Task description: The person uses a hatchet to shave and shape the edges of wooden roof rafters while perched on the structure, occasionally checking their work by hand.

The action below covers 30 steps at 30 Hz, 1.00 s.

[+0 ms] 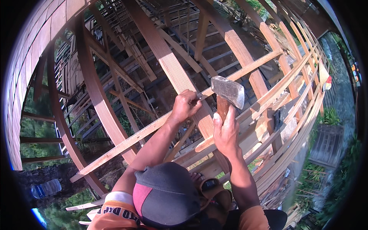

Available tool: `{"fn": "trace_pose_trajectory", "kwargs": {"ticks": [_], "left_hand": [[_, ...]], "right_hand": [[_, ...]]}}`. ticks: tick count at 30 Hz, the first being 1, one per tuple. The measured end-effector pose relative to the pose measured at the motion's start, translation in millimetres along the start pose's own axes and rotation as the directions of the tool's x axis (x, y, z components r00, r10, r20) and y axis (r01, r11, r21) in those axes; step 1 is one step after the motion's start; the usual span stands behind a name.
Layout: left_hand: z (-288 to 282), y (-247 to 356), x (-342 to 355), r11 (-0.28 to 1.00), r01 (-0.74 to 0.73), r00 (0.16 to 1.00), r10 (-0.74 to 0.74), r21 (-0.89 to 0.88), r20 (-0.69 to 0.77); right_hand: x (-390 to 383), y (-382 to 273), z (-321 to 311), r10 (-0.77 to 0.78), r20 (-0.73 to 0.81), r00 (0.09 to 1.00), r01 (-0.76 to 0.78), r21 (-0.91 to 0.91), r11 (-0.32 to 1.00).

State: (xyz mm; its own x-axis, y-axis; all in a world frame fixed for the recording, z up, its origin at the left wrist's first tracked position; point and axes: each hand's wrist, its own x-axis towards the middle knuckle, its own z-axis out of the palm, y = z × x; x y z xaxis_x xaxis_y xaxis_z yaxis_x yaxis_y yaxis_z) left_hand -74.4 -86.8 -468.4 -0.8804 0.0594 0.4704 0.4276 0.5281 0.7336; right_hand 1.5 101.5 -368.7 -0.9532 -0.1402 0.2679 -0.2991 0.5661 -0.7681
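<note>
My left hand (184, 105) pinches a small nail (199, 97) at a narrow wooden batten (138, 134), where it crosses a wide ribbed timber rafter (170, 65) near the middle of the head view. My right hand (226, 132) grips the wooden handle of a hammer (228, 92) with a heavy, dull metal head, raised just to the right of my left hand over the batten. How close the hammer head is to the nail in depth, I cannot tell.
More curved-looking rafters (96, 99) and long battens (295, 65) surround me, with open gaps down to stacked timber below. Shingled boards (34, 42) line the upper left. A plastic bottle (46, 188) lies at the lower left. Greenery and a paved strip show far right.
</note>
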Motion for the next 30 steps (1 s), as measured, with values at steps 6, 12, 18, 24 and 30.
{"fn": "trace_pose_trajectory", "kwargs": {"ticks": [6, 12, 18, 24, 30], "left_hand": [[3.9, -0.8, -2.6, 1.000, 0.020, 1.000, -0.020, -0.003, -0.013], [4.7, 3.8, 0.0, 0.998, 0.054, 0.998, -0.053, -0.045, 0.016], [-5.7, 9.9, -0.4, 0.995, 0.081, 0.995, -0.084, -0.066, -0.052], [-14.7, 15.8, -13.6, 0.968, 0.013, 0.999, -0.001, 0.252, -0.049], [-58.4, 12.0, -56.9, 0.773, 0.088, 0.990, -0.139, 0.628, 0.031]], "right_hand": [[-3.7, 25.5, 6.2, 0.399, 0.400, 0.825, -0.337, -0.218, 0.916], [-37.9, 64.6, 23.1, 0.297, 0.044, 0.954, -0.297, -0.016, 0.955], [-7.9, 62.8, 46.8, 0.262, 0.191, 0.946, -0.232, -0.165, 0.959], [-5.5, 80.9, 56.8, 0.298, 0.231, 0.926, -0.227, -0.289, 0.930], [-19.0, 113.8, 58.2, 0.154, 0.174, 0.973, -0.109, -0.241, 0.964]]}}
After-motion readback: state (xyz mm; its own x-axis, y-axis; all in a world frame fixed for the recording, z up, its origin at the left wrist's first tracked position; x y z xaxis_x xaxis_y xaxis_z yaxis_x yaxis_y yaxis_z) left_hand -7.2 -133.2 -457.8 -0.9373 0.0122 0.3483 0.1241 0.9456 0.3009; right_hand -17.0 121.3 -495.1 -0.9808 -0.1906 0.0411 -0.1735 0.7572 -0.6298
